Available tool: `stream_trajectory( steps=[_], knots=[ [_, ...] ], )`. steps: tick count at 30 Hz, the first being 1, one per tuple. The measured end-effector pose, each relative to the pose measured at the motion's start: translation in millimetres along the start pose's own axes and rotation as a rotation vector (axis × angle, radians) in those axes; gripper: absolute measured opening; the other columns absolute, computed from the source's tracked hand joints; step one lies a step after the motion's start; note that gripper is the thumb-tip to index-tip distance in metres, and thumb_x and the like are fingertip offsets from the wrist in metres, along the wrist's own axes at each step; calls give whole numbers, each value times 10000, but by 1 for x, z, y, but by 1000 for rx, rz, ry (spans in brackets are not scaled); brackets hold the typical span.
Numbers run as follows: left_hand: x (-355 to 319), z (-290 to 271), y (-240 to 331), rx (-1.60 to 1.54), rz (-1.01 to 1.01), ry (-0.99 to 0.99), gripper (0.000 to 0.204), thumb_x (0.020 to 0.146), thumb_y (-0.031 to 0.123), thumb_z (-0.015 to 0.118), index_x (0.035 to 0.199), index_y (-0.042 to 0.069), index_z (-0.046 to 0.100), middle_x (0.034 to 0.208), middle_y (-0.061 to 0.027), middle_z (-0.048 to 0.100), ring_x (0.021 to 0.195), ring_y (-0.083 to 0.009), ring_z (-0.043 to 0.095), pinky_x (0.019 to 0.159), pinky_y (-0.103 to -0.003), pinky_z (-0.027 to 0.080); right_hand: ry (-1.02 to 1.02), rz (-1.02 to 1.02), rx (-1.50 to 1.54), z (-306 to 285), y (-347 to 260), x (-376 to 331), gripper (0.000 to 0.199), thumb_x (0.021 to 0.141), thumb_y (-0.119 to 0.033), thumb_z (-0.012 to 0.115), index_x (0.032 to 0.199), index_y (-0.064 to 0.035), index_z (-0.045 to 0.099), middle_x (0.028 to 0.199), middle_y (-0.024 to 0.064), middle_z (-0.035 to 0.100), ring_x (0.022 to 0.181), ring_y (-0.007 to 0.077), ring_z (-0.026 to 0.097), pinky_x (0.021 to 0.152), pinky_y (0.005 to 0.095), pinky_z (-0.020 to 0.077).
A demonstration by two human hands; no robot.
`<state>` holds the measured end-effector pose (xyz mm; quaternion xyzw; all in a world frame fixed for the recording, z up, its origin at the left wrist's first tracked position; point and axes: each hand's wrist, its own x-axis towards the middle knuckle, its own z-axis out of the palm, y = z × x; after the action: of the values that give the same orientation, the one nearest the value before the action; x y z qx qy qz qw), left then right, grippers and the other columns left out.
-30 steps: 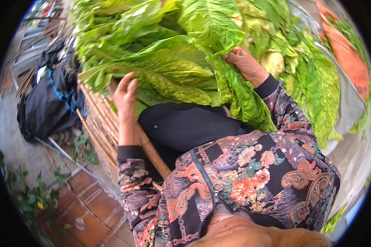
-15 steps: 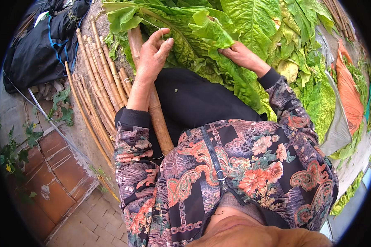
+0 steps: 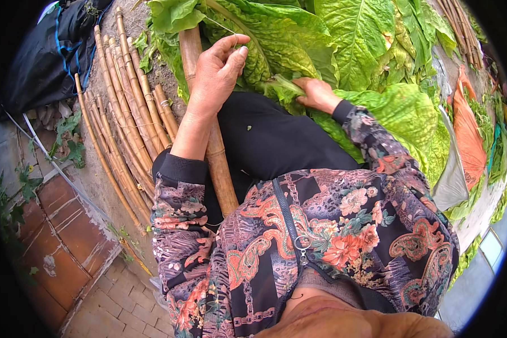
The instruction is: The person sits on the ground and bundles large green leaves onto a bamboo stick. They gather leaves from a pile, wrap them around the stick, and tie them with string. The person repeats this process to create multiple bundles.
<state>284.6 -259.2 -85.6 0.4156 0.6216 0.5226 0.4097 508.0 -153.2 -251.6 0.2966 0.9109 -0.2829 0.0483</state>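
My left hand (image 3: pixel 219 70) is closed in a pinch on a thin string (image 3: pixel 219 25) that runs up to the leaves by the top of a thick bamboo pole (image 3: pixel 219 169). The pole leans along my left forearm, its lower end against my jacket. Across my lap to the right, my right hand (image 3: pixel 320 96) grips a large tobacco leaf (image 3: pixel 394 115) close to its pale stem end (image 3: pixel 286 85). The leaf's broad blade spreads under my right wrist. More big green leaves (image 3: pixel 287 34) hang beyond both hands, hiding the pole's far end.
Several thinner bamboo poles (image 3: pixel 130 107) lie side by side on the left. A black bag (image 3: pixel 39 62) with blue trim is at the far left. Yellowing leaves (image 3: pixel 403 42), an orange sack (image 3: pixel 468 135) and grey sheeting (image 3: pixel 448 183) lie on the right.
My right hand has moved slightly left and down, now gripping a leaf at its stem end, the blade spread rightward. My left hand still pinches the string, shifted slightly right.
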Motion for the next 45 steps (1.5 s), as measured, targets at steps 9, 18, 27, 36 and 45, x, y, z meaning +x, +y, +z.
stream_trajectory(
  steps=[9,18,27,36,45],
  knots=[
    [3,0,8,-111,-43,-9,237,928,105,542,1137,2,583,659,60,467,585,-19,399,522,-178,340,9,242,31,91,27,47,455,718,-289,668,1148,-160,592,939,156,657,908,358,617,751,460,489],
    [-8,-2,16,233,33,8,459,805,223,713,1170,-13,565,608,36,486,552,-58,442,527,-222,392,140,-44,921,-24,-10,2,338,799,-135,640,1127,-73,590,976,91,630,920,174,593,804,339,463],
    [-38,-11,43,12,258,227,420,789,39,688,1166,12,504,935,-51,621,835,-128,590,759,-270,487,-152,-331,1303,-140,-157,-27,646,868,-213,620,1394,-1,311,1290,111,507,1141,183,492,987,308,376],
    [-74,-95,80,444,72,63,181,911,150,555,946,-5,643,661,-17,558,600,-94,491,557,-250,407,-356,-230,596,-82,-103,66,405,844,-191,607,1151,65,549,998,162,646,889,182,580,824,324,452],
    [7,-248,-101,1109,401,71,189,868,178,602,926,16,682,800,-178,670,750,-234,649,688,-370,483,-254,-440,950,-64,-186,173,196,856,-92,596,1036,-17,614,1005,43,629,929,123,541,856,311,442]
  ],
)
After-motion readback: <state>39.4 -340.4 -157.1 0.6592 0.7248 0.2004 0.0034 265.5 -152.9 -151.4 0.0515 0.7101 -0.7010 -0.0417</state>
